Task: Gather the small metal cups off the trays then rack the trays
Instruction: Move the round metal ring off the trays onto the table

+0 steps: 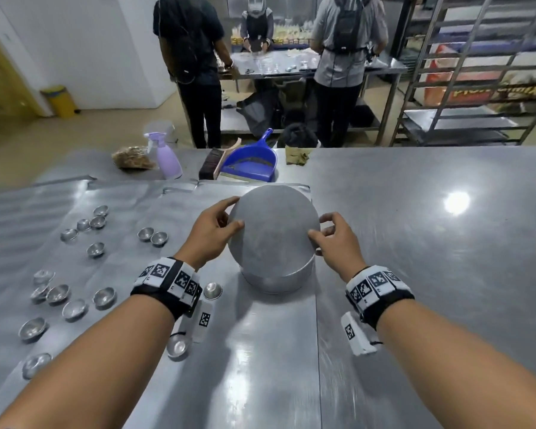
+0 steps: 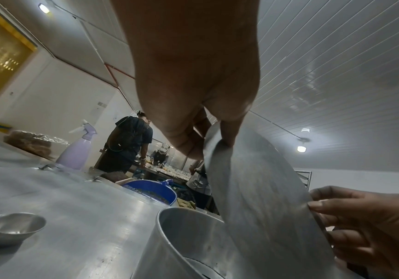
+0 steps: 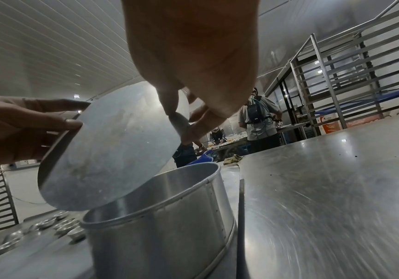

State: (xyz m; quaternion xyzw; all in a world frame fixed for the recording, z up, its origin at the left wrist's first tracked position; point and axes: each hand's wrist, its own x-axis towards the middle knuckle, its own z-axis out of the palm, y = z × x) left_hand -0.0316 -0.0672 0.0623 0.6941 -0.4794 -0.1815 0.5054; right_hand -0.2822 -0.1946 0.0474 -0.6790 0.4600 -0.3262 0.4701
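A round flat metal lid hangs tilted over an open round metal tin. My left hand pinches the lid's left edge and my right hand pinches its right edge. The left wrist view shows the lid lifted off the tin, thumb on its face. In the right wrist view the lid leans over the tin's rim. Several small metal cups lie scattered on flat trays to the left. One cup sits beside the tin.
A lilac spray bottle, a brush, a blue dustpan and a bag of food stand at the table's far edge. A tall tray rack stands back right. Three people work at a far table.
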